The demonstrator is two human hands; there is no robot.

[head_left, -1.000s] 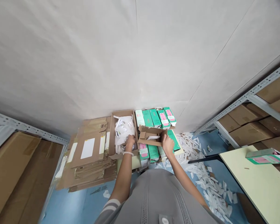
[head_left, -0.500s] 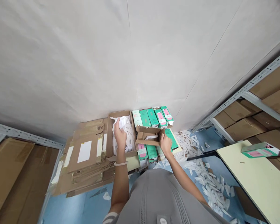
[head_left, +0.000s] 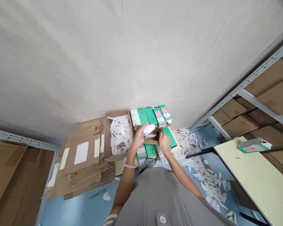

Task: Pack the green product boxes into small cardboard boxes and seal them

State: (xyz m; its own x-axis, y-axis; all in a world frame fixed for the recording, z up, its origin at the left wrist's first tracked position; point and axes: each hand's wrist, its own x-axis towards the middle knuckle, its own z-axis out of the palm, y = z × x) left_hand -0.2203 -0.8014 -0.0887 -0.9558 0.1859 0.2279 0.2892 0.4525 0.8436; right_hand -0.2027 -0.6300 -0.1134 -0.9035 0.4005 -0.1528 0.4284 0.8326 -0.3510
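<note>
**A:** What's the biggest thing down there?

**B:** The metal shelf rack (head_left: pixel 238 91) on the right, loaded with brown cartons. They run out of view, so I can't count them. Under it stands a pale bench (head_left: pixel 257 179) with one green-and-pink box (head_left: pixel 254 145) lying on it.

**A:** And on the floor?

**B:** The blue floor (head_left: pixel 89 207) has one pile of flattened cardboard (head_left: pixel 85 160) at the left. Just beside that is an open carton (head_left: pixel 107 136) full of loose white packets, too many to count. Off to the right, paper strips (head_left: pixel 202 171) are scattered all over.

**A:** Where are the hands?

**B:** Both are at the small carton (head_left: pixel 152 142), which sits just right of the open one, on top of more green boxes. The right hand (head_left: pixel 164 142) is pinched on its near edge. The left hand (head_left: pixel 138 139) has its fingers closed round one white packet (head_left: pixel 148 129) and holds it right over the small carton's opening. I can't make out what lies inside.

**A:** How many green boxes?

**B:** Five in the back row (head_left: pixel 151 115) against the wall. At least two more poke out under the small carton, and one lies along its right side.
</note>
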